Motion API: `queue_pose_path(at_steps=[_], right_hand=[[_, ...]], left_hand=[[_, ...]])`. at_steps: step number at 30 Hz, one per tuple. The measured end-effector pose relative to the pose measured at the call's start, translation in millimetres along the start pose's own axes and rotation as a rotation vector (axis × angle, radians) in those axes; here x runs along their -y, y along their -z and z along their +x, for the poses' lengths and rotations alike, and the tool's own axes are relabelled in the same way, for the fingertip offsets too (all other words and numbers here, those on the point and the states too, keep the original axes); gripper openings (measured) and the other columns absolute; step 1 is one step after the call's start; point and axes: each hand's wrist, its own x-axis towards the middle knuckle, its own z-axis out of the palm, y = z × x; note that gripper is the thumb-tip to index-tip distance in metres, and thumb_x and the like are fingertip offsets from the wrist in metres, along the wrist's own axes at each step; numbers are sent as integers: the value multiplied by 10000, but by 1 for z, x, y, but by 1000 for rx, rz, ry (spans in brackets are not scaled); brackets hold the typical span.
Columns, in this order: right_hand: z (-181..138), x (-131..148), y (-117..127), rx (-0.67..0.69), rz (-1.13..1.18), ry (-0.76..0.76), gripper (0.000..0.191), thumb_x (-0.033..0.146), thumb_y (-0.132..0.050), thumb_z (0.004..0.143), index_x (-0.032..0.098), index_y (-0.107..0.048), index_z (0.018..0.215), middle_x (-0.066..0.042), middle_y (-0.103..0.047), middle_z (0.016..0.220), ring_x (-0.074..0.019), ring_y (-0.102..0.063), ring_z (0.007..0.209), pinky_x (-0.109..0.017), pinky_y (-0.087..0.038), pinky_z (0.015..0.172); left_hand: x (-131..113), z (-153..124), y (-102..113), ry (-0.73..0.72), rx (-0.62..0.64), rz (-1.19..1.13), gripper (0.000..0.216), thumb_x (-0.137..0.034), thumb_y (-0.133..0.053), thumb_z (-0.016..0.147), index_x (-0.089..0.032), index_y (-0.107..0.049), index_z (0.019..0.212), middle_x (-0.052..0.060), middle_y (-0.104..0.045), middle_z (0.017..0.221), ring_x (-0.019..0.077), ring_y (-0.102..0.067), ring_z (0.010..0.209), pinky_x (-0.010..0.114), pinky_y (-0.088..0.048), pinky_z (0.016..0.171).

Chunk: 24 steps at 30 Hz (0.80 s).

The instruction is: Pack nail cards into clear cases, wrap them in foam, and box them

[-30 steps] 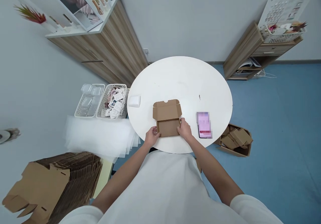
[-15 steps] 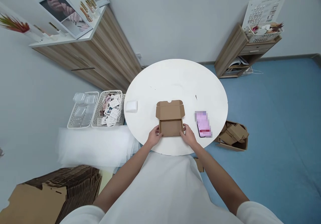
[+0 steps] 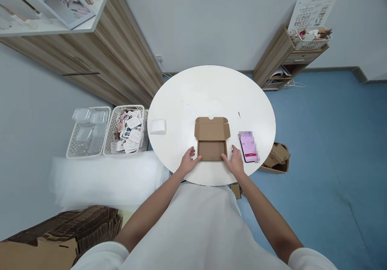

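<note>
A brown cardboard mailer box (image 3: 212,150) lies on the white oval table (image 3: 208,88), its lid flipped up and away from me and its inside bare. My left hand (image 3: 188,162) is at the box's near left corner, thumb tip close against it, the other fingers spread off the side. At the near right corner, my right hand (image 3: 234,161) has its thumb at the edge and its fingers apart from the wall. Right of that hand lies a phone (image 3: 248,146) with a pink, partly blurred screen.
A small white stack (image 3: 158,127) sits at the table's left. Beyond are a basket of printed cards (image 3: 128,131), a basket of clear plastic cases (image 3: 89,133) and white sheets (image 3: 105,177). Flattened cardboard (image 3: 75,229) is stacked lower left. A carton of cardboard pieces (image 3: 276,157) stands right.
My fingers have loosened from the box's sides and spread outward. The lid still stands open. The whole view has shifted slightly.
</note>
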Motion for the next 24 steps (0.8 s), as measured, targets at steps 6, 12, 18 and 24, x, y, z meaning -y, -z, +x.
queue_pose_path(at_steps=[6, 12, 18, 24], right_hand=[[-16, 75, 3, -79, 28, 223, 503, 347, -413, 802, 187, -312, 1268, -149, -403, 1170, -281, -399, 1076, -459, -337, 894], [21, 193, -54, 488, 387, 80, 425, 371, -502, 753, 249, -417, 1151, -65, -435, 1119, -100, -519, 636, -339, -486, 693], [70, 262, -117, 660, 755, -287, 522, 286, -512, 744, 262, -311, 1225, -62, -393, 1151, -76, -581, 657, -261, -513, 637], [83, 283, -145, 671, 808, -339, 574, 200, -500, 708, 324, -310, 1235, -37, -415, 1136, -98, -604, 676, -245, -512, 575]], left_hand=[[24, 15, 70, 63, -335, -92, 511, -443, -489, 783, -175, -396, 1209, 105, -521, 1132, 160, -546, 952, 284, -468, 774], [40, 66, 164, 272, -419, -276, 635, -438, -545, 748, -197, -284, 1273, 128, -422, 1178, 79, -570, 636, 251, -510, 555], [33, 101, 205, 265, -374, -189, 553, -376, -486, 806, -251, -275, 1302, 95, -462, 1140, 94, -582, 647, 270, -516, 589], [28, 113, 209, 199, -325, 225, 467, -311, -474, 812, -207, -397, 1260, 116, -513, 1134, 231, -562, 960, 349, -430, 836]])
